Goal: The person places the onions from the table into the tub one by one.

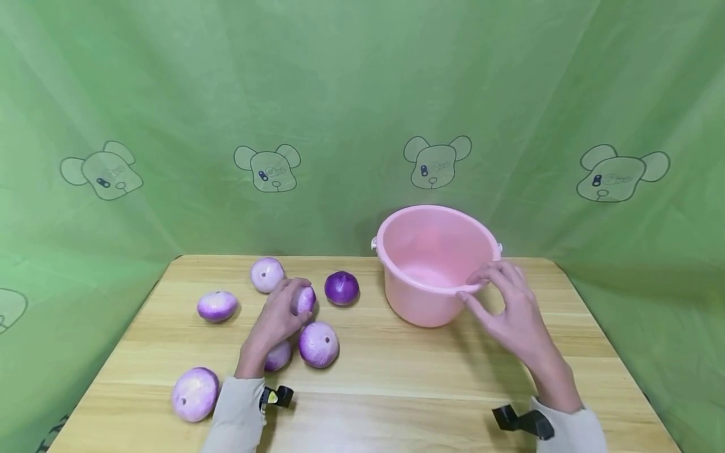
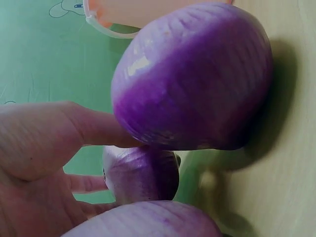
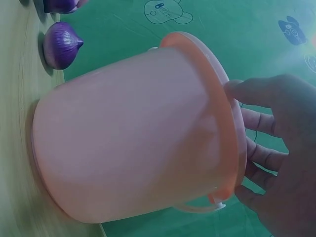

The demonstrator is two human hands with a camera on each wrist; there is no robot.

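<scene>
My left hand (image 1: pixel 279 322) grips a purple onion (image 1: pixel 304 301) on the table's left half, thumb on the near side and fingers over the far side. In the left wrist view, that onion (image 2: pixel 140 175) shows beyond the thumb, behind two larger-looking onions close to the camera. Just in front of the hand lies a pale purple onion (image 1: pixel 319 345), and another onion (image 1: pixel 277 357) is partly covered by the wrist. My right hand (image 1: pixel 512 308) pinches the near right rim of a pink bucket (image 1: pixel 421 308), thumb outside and fingertips over the edge. The bucket stands upright; its visible inside holds nothing.
A dark purple onion (image 1: pixel 342 288) sits between the left hand and the bucket. Further left lie a round onion (image 1: pixel 267 275), a sideways one (image 1: pixel 218 306) and a near one (image 1: pixel 195 394). A green curtain (image 1: pixel 351 126) hangs behind the wooden table (image 1: pixel 396 402).
</scene>
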